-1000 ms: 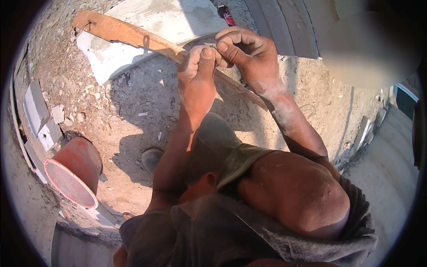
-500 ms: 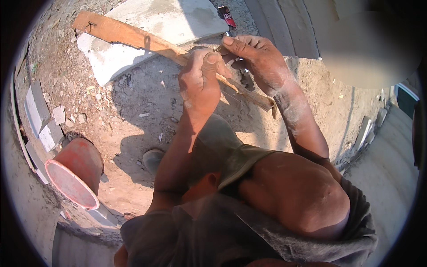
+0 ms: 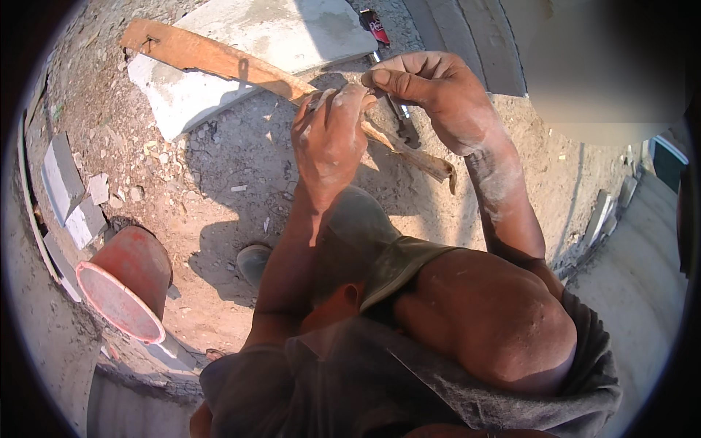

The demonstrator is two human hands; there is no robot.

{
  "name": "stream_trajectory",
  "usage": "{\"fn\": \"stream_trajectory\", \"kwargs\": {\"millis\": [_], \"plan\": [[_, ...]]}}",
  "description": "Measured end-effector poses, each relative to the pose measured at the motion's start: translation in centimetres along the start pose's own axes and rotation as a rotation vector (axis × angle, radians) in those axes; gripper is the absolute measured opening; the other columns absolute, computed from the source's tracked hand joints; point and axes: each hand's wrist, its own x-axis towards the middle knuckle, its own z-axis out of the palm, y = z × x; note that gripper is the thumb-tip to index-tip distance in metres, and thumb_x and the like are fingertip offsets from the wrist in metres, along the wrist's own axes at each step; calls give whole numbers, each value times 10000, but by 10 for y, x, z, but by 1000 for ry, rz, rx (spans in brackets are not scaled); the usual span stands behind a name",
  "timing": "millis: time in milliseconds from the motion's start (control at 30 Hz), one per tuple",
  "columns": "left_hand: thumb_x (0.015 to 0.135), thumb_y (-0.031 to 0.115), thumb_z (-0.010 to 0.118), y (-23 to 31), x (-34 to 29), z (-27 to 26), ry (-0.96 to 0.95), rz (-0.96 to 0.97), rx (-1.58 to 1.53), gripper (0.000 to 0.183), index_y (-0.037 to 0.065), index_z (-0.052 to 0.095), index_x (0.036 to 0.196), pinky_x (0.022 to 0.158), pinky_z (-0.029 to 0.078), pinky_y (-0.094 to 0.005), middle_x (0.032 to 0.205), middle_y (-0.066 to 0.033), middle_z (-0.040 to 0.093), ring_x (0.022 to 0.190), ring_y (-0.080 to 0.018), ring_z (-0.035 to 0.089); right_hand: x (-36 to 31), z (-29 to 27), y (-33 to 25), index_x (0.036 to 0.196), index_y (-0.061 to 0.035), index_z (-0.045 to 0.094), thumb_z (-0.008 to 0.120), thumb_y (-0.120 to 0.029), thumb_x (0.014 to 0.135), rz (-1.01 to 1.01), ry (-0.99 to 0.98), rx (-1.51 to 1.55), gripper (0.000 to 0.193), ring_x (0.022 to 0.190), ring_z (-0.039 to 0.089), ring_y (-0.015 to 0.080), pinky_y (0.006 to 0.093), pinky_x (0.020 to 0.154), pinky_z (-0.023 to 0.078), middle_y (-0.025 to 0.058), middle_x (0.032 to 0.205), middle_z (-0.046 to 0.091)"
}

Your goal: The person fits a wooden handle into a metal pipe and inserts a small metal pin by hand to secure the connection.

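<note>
Hard sunlight from the right bleaches a pale slab (image 3: 266,36) at upper center, casting dark shadows over the ground (image 3: 219,212); blur smears the upper right, fisheye edges curving into black.

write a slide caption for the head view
Dusty left hand and right hand close together by a wooden board; pale slab beyond, reddish bucket at left.

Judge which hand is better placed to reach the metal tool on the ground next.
Probably the right hand: it appears just beside the metal tool, while the left hand is farther left, over the wooden plank. Whether either holds anything is unclear.
</note>
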Motion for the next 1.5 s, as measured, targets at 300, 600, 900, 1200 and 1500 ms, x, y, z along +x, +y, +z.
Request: {"fn": "stream_trajectory", "kwargs": {"millis": [300, 600, 900, 1200, 1500], "plan": [[821, -31, 701, -2, 7, 6, 75, -51, -3, 202, 34, 642, 1003, 630, 530, -369, 790, -125, 661, 710, -312, 681, -2, 20, 12, 916, -13, 734, 703, -50, 888, -758, 164, -219, 56, 828, 647, 176, 295, 737, 511, 79, 910, 685], [1054, 272, 532, 23, 6, -5, -16, -835, -1166, 319, -27, 623, 989, 467, 448, -278, 684, -24, 571, 518, -90, 538, 0, 34, 41, 981, -5, 711, 691, -20, 899, -878, 274, -126, 85, 889, 615, 168, 296, 827, 489, 95, 978, 669], [1026, 209, 571, -14, 12, -12, -122, -72, -293, 173, 50, 637, 1011, 552, 503, -315, 714, -60, 612, 576, -145, 606, 17, 11, 30, 937, 22, 703, 697, -89, 937, -385, -54, 191, 112, 903, 593, 117, 272, 828, 474, 59, 985, 678], [1048, 290, 535, -3, 19, -13, -305, -957, -1044, 300, 14, 621, 969, 511, 458, -276, 667, -22, 555, 511, -117, 518, 9, 34, 35, 936, 3, 693, 683, -77, 941, -746, 241, -1, 81, 914, 596, 145, 296, 845, 476, 57, 977, 641], [1046, 306, 551, -4, 11, -14, -287, -773, -803, 308, 12, 611, 976, 500, 420, -231, 640, 22, 482, 487, -82, 452, 31, 23, 40, 950, -30, 697, 656, -107, 974, -178, -92, 562, 91, 847, 587, 121, 299, 767, 476, 32, 907, 671]]}}
